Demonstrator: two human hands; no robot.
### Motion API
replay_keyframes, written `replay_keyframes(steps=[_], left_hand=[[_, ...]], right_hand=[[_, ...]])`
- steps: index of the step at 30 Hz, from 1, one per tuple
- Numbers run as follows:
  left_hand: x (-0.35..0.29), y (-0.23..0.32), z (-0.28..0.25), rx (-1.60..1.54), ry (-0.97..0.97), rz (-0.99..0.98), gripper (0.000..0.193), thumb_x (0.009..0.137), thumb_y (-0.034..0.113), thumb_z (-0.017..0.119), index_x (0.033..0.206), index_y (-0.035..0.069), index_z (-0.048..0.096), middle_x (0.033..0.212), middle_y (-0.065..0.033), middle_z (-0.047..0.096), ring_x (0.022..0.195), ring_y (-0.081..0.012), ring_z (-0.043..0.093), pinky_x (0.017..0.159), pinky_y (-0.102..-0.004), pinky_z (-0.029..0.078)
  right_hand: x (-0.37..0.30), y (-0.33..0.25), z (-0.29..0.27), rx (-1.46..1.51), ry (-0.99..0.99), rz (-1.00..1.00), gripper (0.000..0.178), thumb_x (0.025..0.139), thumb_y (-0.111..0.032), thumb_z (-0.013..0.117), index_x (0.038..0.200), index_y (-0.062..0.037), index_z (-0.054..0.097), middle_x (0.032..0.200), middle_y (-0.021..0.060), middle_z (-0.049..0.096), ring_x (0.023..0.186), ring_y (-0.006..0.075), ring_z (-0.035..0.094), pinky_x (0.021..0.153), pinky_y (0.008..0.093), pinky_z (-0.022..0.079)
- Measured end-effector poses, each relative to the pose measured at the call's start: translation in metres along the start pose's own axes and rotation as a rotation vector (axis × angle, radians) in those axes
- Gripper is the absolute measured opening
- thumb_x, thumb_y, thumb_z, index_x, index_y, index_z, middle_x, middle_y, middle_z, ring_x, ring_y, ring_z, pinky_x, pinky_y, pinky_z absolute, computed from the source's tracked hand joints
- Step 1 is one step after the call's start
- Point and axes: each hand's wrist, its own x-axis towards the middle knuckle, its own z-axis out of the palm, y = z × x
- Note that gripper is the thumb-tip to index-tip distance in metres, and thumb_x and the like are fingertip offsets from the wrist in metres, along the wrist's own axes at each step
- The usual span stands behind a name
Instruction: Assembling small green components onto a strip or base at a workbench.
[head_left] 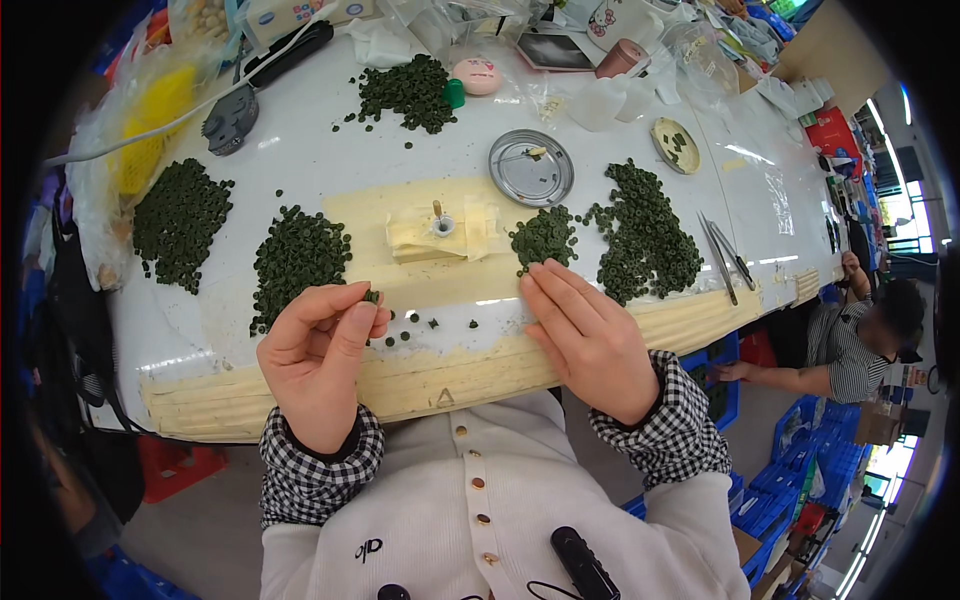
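Observation:
My left hand [325, 350] pinches a small dark green round part [371, 296] between thumb and fingertips, at the near edge of a large heap of green parts [300, 250]. My right hand [595, 345] rests its outstretched fingertips on the near edge of a smaller green pile [543, 236]; its thumb stands apart. Between and beyond my hands sits a block wrapped in pale tape [410, 235], with a metal collar [443, 227] and a thin upright pin. A few loose green parts [405, 336] lie on the table near my left hand.
More green heaps lie at the far left [182, 225], the back [408, 92] and the right [645, 235]. A round metal lid [531, 168], a small dish [676, 146] and tweezers [722, 255] surround them. A co-worker [850, 340] sits at the right, by blue crates [800, 465].

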Motion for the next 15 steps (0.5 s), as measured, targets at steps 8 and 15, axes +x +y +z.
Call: replay_keyframes(steps=[8,15], left_hand=[[-0.001,0.002,-0.001,-0.034,-0.016,-0.015,0.015,0.091,-0.005,0.062,0.105,-0.005,0.066,0.093,-0.0098,0.068,0.081,-0.0126,0.067,0.076,-0.0245,0.055],[-0.002,0.000,-0.001,0.005,-0.003,0.000,0.014,0.092,0.002,0.064,0.105,-0.002,0.066,0.093,-0.0103,0.069,0.078,-0.0151,0.066,0.070,-0.0268,0.054]], right_hand=[[-0.020,0.031,-0.013,-0.099,0.163,0.275,0.033,0.083,-0.005,0.068,0.116,0.0005,0.064,0.118,0.0180,0.061,0.112,0.0364,0.058,0.094,0.0425,0.049],[-0.026,0.022,-0.006,0.095,0.186,0.290,0.032,0.078,-0.001,0.072,0.109,0.0012,0.066,0.111,0.0158,0.062,0.103,0.0343,0.059,0.089,0.0416,0.049]])
